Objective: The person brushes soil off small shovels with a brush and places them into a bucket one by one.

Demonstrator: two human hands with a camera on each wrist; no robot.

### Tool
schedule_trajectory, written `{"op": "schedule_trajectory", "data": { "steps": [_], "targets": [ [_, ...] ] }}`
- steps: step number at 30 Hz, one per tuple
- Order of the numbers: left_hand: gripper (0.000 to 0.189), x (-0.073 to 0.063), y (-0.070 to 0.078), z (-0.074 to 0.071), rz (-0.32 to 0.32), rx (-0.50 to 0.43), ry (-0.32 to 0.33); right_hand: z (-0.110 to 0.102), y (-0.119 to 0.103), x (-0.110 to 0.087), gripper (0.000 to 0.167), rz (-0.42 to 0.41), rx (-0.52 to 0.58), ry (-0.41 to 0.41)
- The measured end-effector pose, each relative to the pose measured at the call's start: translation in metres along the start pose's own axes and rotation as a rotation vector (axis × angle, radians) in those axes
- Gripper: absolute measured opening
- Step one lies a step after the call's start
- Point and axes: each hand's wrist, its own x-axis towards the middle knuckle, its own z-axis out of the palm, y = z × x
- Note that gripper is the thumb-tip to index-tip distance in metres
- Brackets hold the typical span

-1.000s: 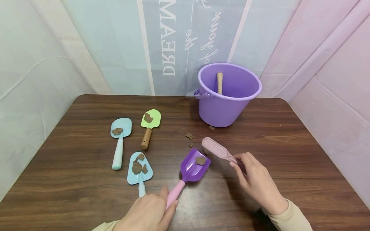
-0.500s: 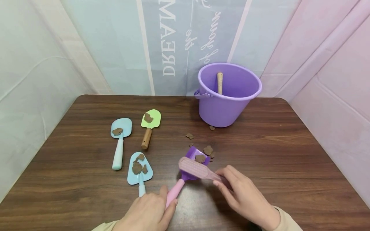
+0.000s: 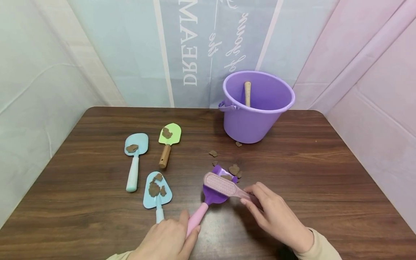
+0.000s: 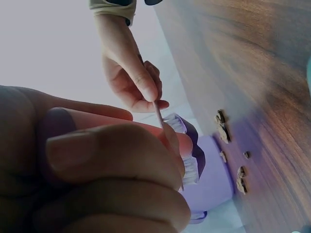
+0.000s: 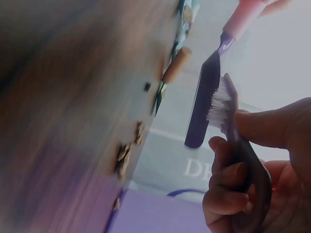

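Observation:
My left hand (image 3: 167, 238) grips the pink handle of a toy shovel (image 3: 210, 197) with a purple blade. My right hand (image 3: 276, 216) holds a pinkish brush (image 3: 221, 184) by its handle, and the brush head lies across the shovel blade. White bristles (image 5: 219, 104) face into the blade in the right wrist view. A brown flake (image 3: 226, 177) on the blade shows only partly beside the brush. Just beyond the shovel's tip, more brown pieces (image 3: 234, 169) lie on the table. The left wrist view shows fingers (image 4: 121, 150) wrapped round the pink handle.
A purple bucket (image 3: 243, 126) with a pale handle (image 3: 247, 94) sticking up inside stands at the back right. To the left lie a green shovel (image 3: 175, 133), a blue one (image 3: 139, 139) and another blue one (image 3: 149, 198), all bearing brown pieces. Smaller crumbs (image 3: 213, 153) dot the wooden table (image 3: 325, 173).
My right hand has brought the brush left and toward me, from beyond the blade's right edge to over the blade, then shifted slightly. The left hand and shovel have barely moved.

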Motion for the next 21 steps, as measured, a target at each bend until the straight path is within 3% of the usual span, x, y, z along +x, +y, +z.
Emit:
{"op": "schedule_trajectory", "data": {
  "steps": [15,21],
  "targets": [
    [0.03,-0.002,-0.002,0.001,0.031,0.039,0.036,-0.005,0.025,0.004,0.021,0.175,-0.12,0.044],
    [0.03,-0.002,-0.002,0.0,0.025,0.039,0.049,-0.007,0.02,0.005,0.023,0.144,-0.09,0.069]
  ]
}}
